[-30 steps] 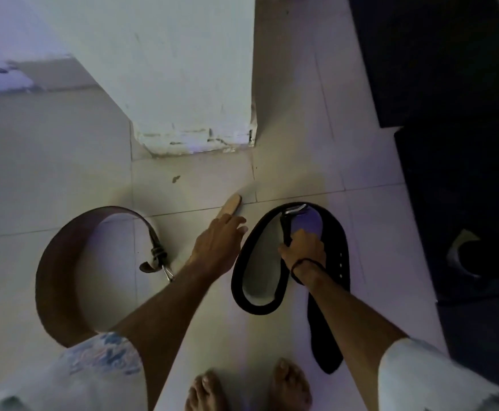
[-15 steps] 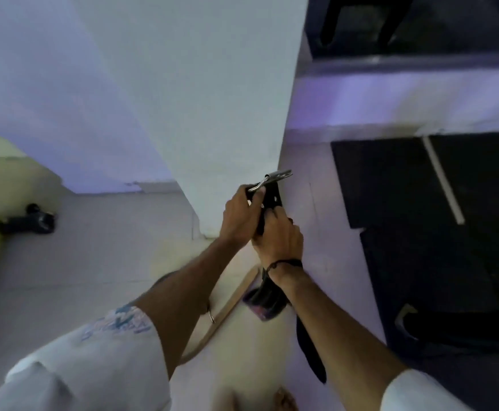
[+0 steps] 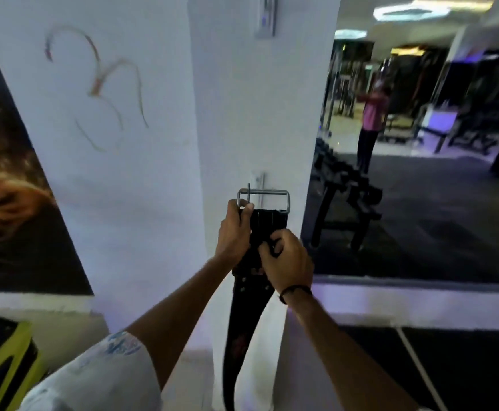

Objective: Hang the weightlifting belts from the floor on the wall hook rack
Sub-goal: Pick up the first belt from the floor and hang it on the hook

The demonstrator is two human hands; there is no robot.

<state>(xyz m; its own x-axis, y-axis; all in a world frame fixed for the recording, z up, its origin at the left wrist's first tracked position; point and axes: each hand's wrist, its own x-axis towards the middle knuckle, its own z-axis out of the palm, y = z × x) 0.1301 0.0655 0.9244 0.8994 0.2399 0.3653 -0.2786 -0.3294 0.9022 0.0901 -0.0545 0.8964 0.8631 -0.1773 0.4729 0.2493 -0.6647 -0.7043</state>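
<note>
White pillar is facing the person; both hands, left hand and right hand, are clamping 1 black weightlifting belt, presenting its steel buckle beneath the wall hook. Next move, likely: looping buckle over hook.

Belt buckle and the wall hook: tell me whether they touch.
Cannot tell. In the head view the buckle overlaps the hook on the pillar, but neither contact nor gap shows plainly.

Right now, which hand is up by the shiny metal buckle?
The left hand. It grips the black belt at the top, thumb touching the metal buckle. The right hand, the one wearing a dark wristband, holds the belt lower down.
</note>
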